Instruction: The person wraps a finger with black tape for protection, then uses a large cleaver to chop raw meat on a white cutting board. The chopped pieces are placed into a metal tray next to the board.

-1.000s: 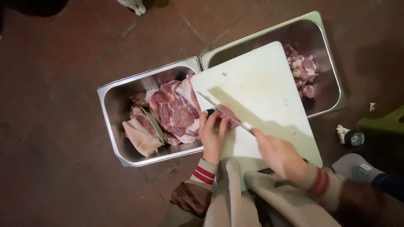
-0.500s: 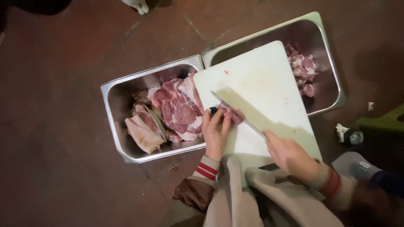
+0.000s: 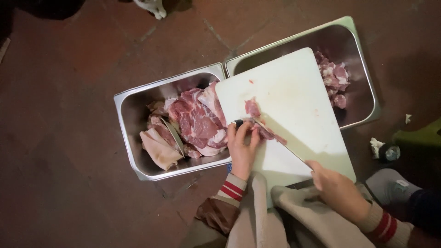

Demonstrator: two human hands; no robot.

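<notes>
Left steel pan (image 3: 133,138): large raw pork cuts (image 3: 197,119).
Right steel pan (image 3: 363,69): chopped meat pieces (image 3: 334,80).
Floor (image 3: 69,92): reddish tile, crumpled paper scrap (image 3: 376,147).

Floor (image 3: 69,138): reddish-brown tiles, dark grout lines, dim light toward edges. Crumpled paper scraps (image 3: 376,147) at right. Green object (image 3: 420,135) at right edge, partly cut off.
</notes>
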